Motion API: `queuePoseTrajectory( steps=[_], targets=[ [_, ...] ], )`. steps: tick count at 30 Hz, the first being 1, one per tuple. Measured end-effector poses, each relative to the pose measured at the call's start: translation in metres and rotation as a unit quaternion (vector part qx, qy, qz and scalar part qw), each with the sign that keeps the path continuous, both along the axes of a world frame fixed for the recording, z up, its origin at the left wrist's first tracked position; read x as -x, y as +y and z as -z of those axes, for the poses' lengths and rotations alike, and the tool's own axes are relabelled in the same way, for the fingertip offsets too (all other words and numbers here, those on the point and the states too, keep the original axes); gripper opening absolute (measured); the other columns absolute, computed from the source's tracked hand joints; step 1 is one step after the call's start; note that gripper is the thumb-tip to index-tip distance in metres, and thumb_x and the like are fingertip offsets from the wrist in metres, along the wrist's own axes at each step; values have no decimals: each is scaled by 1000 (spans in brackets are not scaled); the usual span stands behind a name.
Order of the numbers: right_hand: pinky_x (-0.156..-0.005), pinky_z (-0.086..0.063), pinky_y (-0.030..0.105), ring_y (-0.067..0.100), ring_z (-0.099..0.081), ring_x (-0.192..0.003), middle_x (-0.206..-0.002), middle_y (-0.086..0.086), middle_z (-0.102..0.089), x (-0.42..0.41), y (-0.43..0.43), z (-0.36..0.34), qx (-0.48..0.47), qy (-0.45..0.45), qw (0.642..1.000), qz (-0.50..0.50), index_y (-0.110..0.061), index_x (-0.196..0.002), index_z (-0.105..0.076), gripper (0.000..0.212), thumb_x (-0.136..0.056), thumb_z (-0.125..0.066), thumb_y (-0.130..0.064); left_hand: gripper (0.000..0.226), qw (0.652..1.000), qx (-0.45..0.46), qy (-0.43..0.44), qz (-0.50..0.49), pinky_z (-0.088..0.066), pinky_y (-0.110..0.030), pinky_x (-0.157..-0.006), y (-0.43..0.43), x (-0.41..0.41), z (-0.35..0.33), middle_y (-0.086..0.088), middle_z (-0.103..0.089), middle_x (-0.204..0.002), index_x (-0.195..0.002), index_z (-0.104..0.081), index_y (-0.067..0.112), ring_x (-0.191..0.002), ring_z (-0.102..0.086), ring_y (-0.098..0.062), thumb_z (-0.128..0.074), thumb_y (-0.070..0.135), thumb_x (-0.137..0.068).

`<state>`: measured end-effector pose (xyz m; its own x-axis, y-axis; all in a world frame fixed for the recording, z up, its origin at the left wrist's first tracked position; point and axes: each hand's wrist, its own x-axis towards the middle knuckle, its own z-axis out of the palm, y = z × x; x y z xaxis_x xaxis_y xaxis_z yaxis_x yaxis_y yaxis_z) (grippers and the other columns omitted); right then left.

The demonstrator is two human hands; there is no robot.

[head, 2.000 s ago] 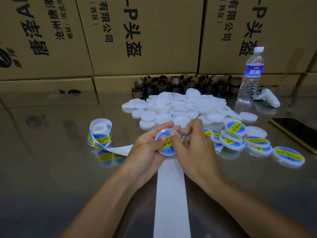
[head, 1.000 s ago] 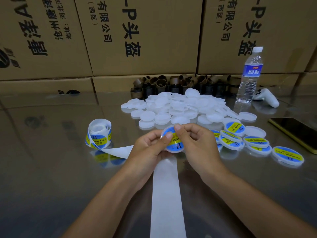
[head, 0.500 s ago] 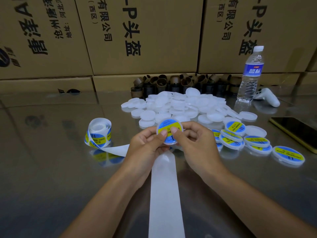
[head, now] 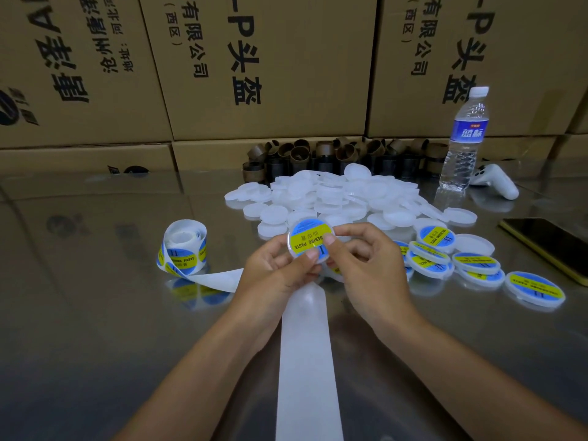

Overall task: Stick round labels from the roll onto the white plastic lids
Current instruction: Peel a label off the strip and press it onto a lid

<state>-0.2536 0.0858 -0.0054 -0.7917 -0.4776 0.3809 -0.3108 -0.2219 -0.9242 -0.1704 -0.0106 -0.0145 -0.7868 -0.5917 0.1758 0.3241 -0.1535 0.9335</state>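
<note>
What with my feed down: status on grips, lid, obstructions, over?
Status: left grip and right grip pinch labelled lid, thumbs on its label. Behind, plain lid pile; nothing blocking.

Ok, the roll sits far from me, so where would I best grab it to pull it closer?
Probably its upper rim, from above: the label roll sits with its hollow core open upward, so a thumb goes inside, fingers outside, away from the liner strip. The left hand and right hand hold a lid.

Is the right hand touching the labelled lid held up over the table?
Touching. The head view shows the thumb of the right hand lying on the yellow band of the labelled lid, with no gap between them.
</note>
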Motion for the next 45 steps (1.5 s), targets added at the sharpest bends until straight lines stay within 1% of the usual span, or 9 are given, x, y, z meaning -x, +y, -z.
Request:
queuePoseTrajectory(
  steps=[4,9,14,18,21,26,34,40,45],
  targets=[
    [-67,-52,31,12,-67,-67,-64,1,-70,0,2,0,6,2,1000,-10,-23,-86,-61,8,-86,-67,-17,18,1000,-11,2,4,-54,-19,-67,-1,-1,-1,-6,-74,-85,-102,-66,11,-73,-69,-12,-52,19,-94],
    [-59,-45,13,9,-66,-66,-66,-1,-70,-4,2,-1,-19,68,997,-30,-26,-99,-61,24,-81,-72,-13,17,1000,-17,12,-7,-55,-21,-71,-2,-3,-3,-8,-74,-89,-97,-68,13,-79,-70,-16,-52,19,-94],
    [-62,-50,18,10,-65,-68,-65,-1,-67,3,3,-2,-2,46,998,-35,-33,-97,-62,27,-84,-69,-10,22,1000,-9,10,-13,-55,-20,-71,-1,-3,-4,-6,-74,-99,-107,-68,13,-88,-70,-14,-55,21,-91],
    [-62,-43,11,-2,-56,-62,-65,-5,-61,26,6,-1,1,50,996,75,-37,-98,-62,29,-89,-60,-10,16,999,-32,6,-42,-55,-20,-66,-2,-2,-4,2,-71,-79,-103,-68,17,-73,-68,-11,-54,17,-93],
    [-61,-39,7,0,-53,-64,-67,-4,-54,45,13,4,-83,80,982,151,-22,-114,-64,28,-92,-54,-7,19,997,-52,-1,-59,-53,-20,-60,-3,-3,-4,2,-66,-68,-98,-67,15,-61,-64,-10,-48,13,-98],
    [-92,-40,40,32,-48,-109,-90,7,-66,56,15,15,-267,157,924,225,-17,-123,-62,34,-91,-51,-13,19,994,-82,3,-71,-51,-20,-54,-4,-4,-6,0,-60,-61,-95,-66,12,-54,-58,-10,-47,10,-97],
    [-90,-32,39,32,-40,-114,-111,10,-60,57,15,16,-420,216,834,284,-24,-116,-66,30,-88,-55,-29,20,993,-94,-3,-77,-50,-19,-52,-4,-4,-6,0,-60,-59,-93,-66,12,-53,-58,-10,-47,8,-97],
    [-86,-30,36,26,-42,-108,-108,6,-59,68,-1,3,-330,261,869,259,-23,-114,-64,29,-86,-58,-19,20,994,-84,-1,-71,-49,-19,-53,-4,-2,-7,1,-60,-60,-94,-65,12,-53,-58,-9,-46,8,-97],
    [-98,-29,38,24,-39,-121,-119,2,-58,89,-35,-8,-424,276,840,194,-31,-117,-62,31,-88,-57,-25,20,994,-83,3,-66,-48,-19,-52,-5,-1,-6,0,-59,-60,-94,-66,11,-52,-57,-10,-46,8,-97]
  ],
)
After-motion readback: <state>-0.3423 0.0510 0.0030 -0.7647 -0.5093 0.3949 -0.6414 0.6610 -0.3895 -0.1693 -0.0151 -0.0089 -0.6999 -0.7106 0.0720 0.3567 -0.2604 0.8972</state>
